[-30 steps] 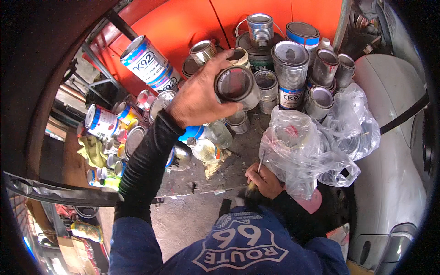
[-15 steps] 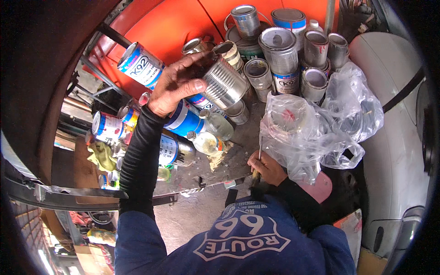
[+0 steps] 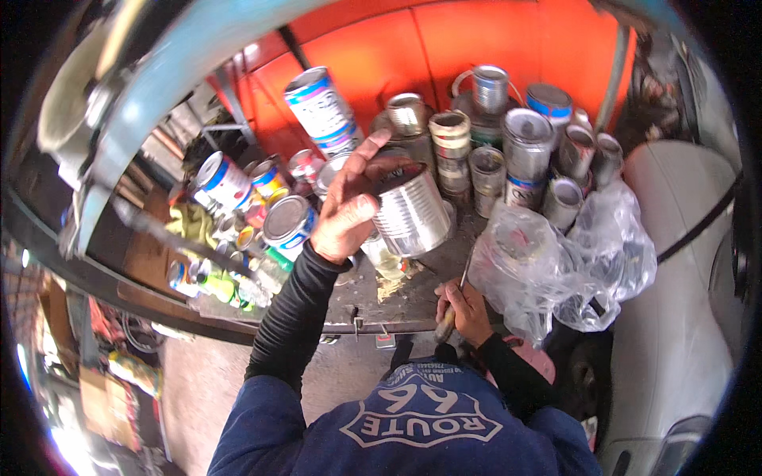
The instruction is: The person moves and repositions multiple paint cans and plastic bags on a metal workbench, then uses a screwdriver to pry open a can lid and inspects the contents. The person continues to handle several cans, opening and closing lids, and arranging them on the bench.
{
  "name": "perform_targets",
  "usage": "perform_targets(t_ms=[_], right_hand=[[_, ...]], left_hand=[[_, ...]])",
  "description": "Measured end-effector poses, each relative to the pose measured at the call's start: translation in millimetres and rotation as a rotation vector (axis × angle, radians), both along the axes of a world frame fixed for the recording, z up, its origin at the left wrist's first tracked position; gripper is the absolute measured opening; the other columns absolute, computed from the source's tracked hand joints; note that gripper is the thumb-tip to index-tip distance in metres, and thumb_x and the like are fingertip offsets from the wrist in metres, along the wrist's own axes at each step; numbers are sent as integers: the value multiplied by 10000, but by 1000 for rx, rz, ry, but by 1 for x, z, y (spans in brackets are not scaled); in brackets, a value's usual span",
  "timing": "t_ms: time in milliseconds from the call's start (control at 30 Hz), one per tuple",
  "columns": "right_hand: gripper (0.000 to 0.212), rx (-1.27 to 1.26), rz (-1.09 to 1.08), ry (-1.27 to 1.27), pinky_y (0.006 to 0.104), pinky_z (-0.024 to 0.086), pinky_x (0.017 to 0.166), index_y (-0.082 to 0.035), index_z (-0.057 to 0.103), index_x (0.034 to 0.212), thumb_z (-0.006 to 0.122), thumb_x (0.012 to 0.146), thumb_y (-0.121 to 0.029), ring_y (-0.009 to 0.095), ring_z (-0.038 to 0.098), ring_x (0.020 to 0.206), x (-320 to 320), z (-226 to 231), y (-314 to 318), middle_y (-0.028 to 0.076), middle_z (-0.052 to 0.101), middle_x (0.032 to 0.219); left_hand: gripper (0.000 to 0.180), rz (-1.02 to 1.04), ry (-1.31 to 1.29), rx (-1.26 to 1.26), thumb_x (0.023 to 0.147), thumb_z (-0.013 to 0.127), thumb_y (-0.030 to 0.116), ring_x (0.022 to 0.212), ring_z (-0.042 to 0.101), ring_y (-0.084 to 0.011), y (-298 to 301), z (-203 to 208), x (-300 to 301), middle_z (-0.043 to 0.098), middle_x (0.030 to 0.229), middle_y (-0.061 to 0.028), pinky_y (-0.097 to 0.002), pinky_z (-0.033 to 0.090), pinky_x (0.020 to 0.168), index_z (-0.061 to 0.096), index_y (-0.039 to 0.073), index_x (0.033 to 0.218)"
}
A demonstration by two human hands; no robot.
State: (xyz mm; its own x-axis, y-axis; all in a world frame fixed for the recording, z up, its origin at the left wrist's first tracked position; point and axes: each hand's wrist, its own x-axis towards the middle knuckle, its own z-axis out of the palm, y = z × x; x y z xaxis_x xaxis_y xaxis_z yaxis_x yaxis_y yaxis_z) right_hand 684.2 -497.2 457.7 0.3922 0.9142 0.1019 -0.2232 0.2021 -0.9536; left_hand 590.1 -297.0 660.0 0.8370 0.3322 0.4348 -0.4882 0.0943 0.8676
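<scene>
My left hand (image 3: 349, 202) grips a bare ribbed metal can (image 3: 413, 216) above the middle of the bench, its thumb along the side and fingers at the rim. The can is tilted, and its inside looks dark. Lower down, near the bench's front edge, my right hand (image 3: 467, 311) is closed around a slim tool with a pale handle (image 3: 446, 324) and a thin shaft pointing up. It may be a screwdriver, but the tip is hard to make out. Right of that hand lies a clear plastic bag (image 3: 520, 266) with something container-like inside.
Several paint cans (image 3: 528, 143) stand stacked along the back of the bench (image 3: 429, 282). To the left are a tall blue-and-white can (image 3: 317, 107), a lidded can (image 3: 287, 220) and bottles (image 3: 222, 289). A red panel (image 3: 468, 40) rises behind; a grey car part (image 3: 683, 301) borders the right.
The view has shifted, so the bench sits lower in the picture. My left hand still holds the can, now more upright and lower. The right hand keeps its hold on the tool.
</scene>
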Motion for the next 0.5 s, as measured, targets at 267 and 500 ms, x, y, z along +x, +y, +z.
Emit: perform_targets(t_ms=[267, 500], right_hand=[[757, 348, 55, -95, 236, 399, 493, 9, 330, 1537, 688, 984, -364, 49, 471, 548, -63, 135, 51, 16, 599, 822], [613, 298, 478, 269, 262, 401, 469, 10, 425, 1395, 704, 969, -330, 72, 445, 459, -138, 135, 88, 50, 622, 919]], left_hand=[[1177, 400, -61, 81, 744, 933, 387, 1312, 544, -253, -25, -21, -95, 566, 1342, -150, -390, 400, 1128, 216, -14, 1588], [1121, 270, -9, -174, 776, 831, 255, 1435, 439, -313, -26, -36, -214, 428, 1554, -209, -430, 297, 1210, 149, -48, 1612]])
